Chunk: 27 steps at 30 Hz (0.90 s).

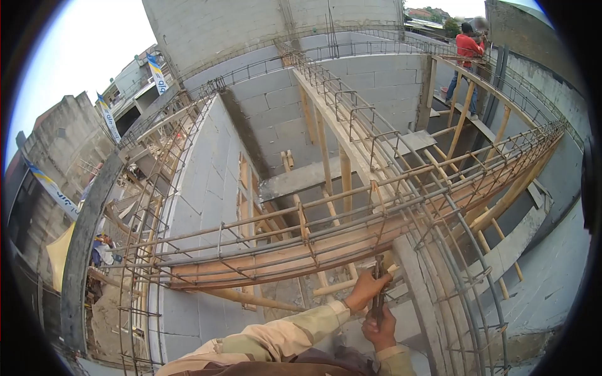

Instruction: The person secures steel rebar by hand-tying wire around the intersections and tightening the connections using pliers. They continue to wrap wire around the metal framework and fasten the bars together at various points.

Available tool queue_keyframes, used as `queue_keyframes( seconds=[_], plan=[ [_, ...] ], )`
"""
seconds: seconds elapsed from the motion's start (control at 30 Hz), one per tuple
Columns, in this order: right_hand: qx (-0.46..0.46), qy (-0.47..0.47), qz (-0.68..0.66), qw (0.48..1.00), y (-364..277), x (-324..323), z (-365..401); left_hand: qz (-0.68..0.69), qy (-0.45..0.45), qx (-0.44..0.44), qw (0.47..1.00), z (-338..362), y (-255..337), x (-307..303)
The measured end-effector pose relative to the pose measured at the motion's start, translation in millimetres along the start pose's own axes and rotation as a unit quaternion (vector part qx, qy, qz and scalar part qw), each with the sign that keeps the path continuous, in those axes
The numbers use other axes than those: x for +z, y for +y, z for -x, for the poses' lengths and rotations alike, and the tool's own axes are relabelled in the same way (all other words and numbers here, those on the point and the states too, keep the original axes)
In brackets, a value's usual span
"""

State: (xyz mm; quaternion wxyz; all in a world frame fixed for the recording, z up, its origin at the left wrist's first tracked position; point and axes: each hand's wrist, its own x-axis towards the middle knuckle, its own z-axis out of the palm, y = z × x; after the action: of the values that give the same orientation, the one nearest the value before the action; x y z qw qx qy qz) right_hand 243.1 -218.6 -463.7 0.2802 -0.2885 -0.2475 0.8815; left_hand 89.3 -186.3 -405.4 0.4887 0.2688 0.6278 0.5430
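Observation:
Both forearms, in camouflage-patterned sleeves, reach forward from the bottom of the view. My right hand (380, 328) is closed round the lower end of a dark, narrow metal tool like pincers (378, 303). Higher up, my left hand (366, 289) has its fingers closed at the tool's upper part. The tool points up and away from me, close to the grey upright board (421, 285) on the right. Just beyond my hands runs a brown formwork plank (282, 266), with a cage of steel rebar (263, 233) along it.
More rebar cages (357, 106) run along the wall tops, meeting near the right. Light block walls (194, 182) enclose deep rooms with bamboo props (346, 182) and scaffold boards (307, 178). A person in red (467, 50) stands at the far right. Banners (53, 188) hang left.

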Motion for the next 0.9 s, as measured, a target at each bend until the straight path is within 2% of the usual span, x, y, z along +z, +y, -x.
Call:
queue_keyframes(
  seconds=[0.03,0.07,0.13,0.17,0.2,0.23,0.27,0.3,0.33,0.37,0.4,0.47,0.53,0.6,0.7,0.73,0.77,0.8,0.83,0.87,0.9],
  plan=[
    [0.039,-0.023,-0.069,0.997,14.1,-11.2,12.6,0.130,-0.077,-0.109,0.982,7.6,5.5,-6.6],
    [0.078,-0.047,-0.134,0.987,25.6,-24.1,25.9,0.132,-0.067,-0.103,0.984,12.7,-1.6,-10.8],
    [0.154,-0.093,-0.253,0.951,33.7,-49.9,39.2,0.197,-0.141,-0.190,0.951,22.5,-33.2,-9.0],
    [0.194,-0.108,-0.314,0.923,35.8,-54.8,42.9,0.201,-0.133,-0.188,0.952,23.5,-51.9,-8.6],
    [0.205,-0.105,-0.311,0.922,33.0,-52.5,46.2,0.271,-0.125,-0.174,0.938,25.2,-74.1,-5.6],
    [0.187,0.001,-0.222,0.957,26.3,-44.8,46.9,0.339,-0.116,-0.158,0.920,28.2,-86.1,-3.7],
    [0.162,0.104,-0.127,0.973,21.9,-40.1,46.3,0.347,-0.107,-0.155,0.919,36.0,-82.7,-5.6],
    [0.112,0.057,-0.005,0.992,20.6,-41.3,50.7,0.359,-0.107,-0.137,0.917,49.5,-74.3,-8.8],
    [0.119,0.055,0.003,0.991,13.8,-42.8,54.8,0.371,-0.108,-0.119,0.915,63.4,-65.7,-12.6],
    [0.096,-0.034,0.104,0.989,1.7,-36.6,60.7,0.371,-0.115,-0.076,0.918,73.7,-65.1,-19.1],
    [0.071,-0.123,0.200,0.970,-11.2,-24.2,67.8,0.376,-0.110,-0.075,0.917,83.1,-64.4,-26.8],
    [0.099,-0.118,0.223,0.963,-22.6,3.9,69.7,0.372,-0.082,-0.056,0.923,102.1,-61.0,-41.2],
    [0.094,-0.229,0.343,0.906,-16.2,14.3,58.1,0.351,-0.063,-0.014,0.934,119.3,-55.1,-56.4],
    [0.176,-0.221,0.491,0.824,-2.1,6.4,33.6,0.362,-0.027,0.021,0.931,133.8,-43.1,-66.6],
    [0.185,-0.243,0.327,0.894,21.0,40.3,21.7,0.397,0.000,0.078,0.914,145.8,-30.5,-92.6],
    [0.197,-0.253,0.266,0.909,28.4,42.5,17.6,0.408,-0.001,0.072,0.910,150.6,-25.0,-100.7],
    [0.202,-0.244,0.270,0.909,34.0,42.3,9.2,0.476,-0.015,0.083,0.875,157.6,-12.3,-108.8],
    [0.267,-0.279,0.170,0.907,39.7,41.4,1.9,0.541,-0.027,0.092,0.836,164.2,-7.4,-114.3],
    [0.326,-0.309,0.068,0.891,41.4,44.3,-1.4,0.549,-0.029,0.087,0.831,168.9,-10.1,-117.8],
    [0.327,-0.303,0.072,0.892,38.7,55.5,-2.2,0.594,-0.046,0.099,0.797,172.1,-12.3,-122.8],
    [0.344,-0.342,0.060,0.872,35.6,70.4,-1.7,0.636,-0.062,0.112,0.761,175.8,-15.0,-128.4]
  ],
)
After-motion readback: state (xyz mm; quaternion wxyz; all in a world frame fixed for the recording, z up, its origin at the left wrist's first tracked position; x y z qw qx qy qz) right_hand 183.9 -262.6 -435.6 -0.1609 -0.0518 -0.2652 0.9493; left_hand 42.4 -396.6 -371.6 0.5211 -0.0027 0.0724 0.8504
